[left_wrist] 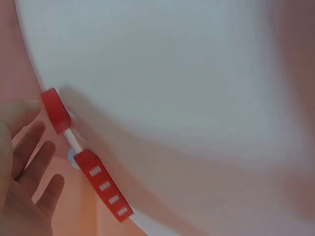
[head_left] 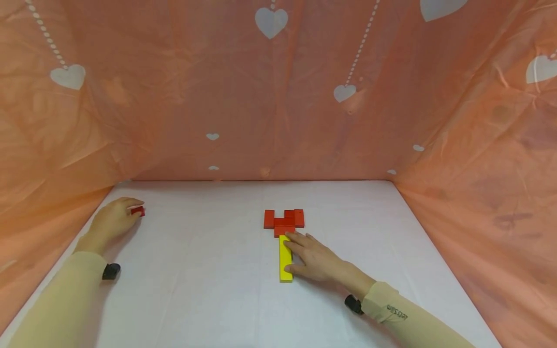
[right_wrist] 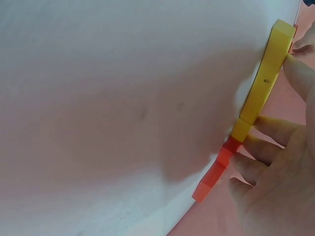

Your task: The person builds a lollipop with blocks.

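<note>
At the far left of the head view, my left hand (head_left: 114,220) is beside a small red block (head_left: 138,211), thumb and fingers apart around it. The left wrist view shows that red block (left_wrist: 55,110) near the thumb tip, and a longer red block (left_wrist: 104,185) with several pale squares beyond it. Whether the thumb touches is hard to tell. My right hand (head_left: 315,257) rests its thumb and fingertips on a long yellow block (head_left: 285,270), its fingers spread. In the right wrist view, a shorter yellow section (right_wrist: 241,129) continues from the long one (right_wrist: 268,73).
Several red blocks (head_left: 284,231) are grouped at the yellow block's far end, two of them upright-looking at the sides. A white table surface (head_left: 209,270) lies beneath, with an orange heart-patterned cloth (head_left: 243,96) behind and at both sides.
</note>
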Motion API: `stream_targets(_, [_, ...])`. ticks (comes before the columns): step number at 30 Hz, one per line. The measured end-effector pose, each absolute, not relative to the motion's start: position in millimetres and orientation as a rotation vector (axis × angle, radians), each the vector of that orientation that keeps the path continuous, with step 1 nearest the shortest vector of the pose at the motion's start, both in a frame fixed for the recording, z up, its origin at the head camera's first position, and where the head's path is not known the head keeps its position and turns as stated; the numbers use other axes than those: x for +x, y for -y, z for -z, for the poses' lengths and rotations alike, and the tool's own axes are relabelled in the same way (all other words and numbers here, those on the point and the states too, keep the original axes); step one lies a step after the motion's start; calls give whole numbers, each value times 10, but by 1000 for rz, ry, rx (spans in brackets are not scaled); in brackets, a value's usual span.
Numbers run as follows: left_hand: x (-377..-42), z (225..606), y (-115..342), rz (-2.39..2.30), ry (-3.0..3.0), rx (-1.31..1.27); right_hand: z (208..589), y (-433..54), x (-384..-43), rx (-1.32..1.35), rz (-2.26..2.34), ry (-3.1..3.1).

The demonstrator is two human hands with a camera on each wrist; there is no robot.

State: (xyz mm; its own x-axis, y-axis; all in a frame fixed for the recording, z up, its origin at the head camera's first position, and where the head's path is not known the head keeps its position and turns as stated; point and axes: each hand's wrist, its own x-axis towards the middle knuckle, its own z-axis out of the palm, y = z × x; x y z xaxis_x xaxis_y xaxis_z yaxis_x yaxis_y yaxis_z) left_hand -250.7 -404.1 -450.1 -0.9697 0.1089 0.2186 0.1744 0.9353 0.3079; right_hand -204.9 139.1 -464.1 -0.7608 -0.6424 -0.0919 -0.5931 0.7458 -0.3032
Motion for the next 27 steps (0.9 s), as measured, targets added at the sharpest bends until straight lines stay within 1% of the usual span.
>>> stream_targets(14, [-2475, 4470, 4094, 506, 3001, -114, 4638, -1400, -2048, -984, 410, -2744])
stream_targets(27, [-2463, 4511, 4081, 533, 2967, -117, 4646, -1406, -2048, -988, 404, -2746])
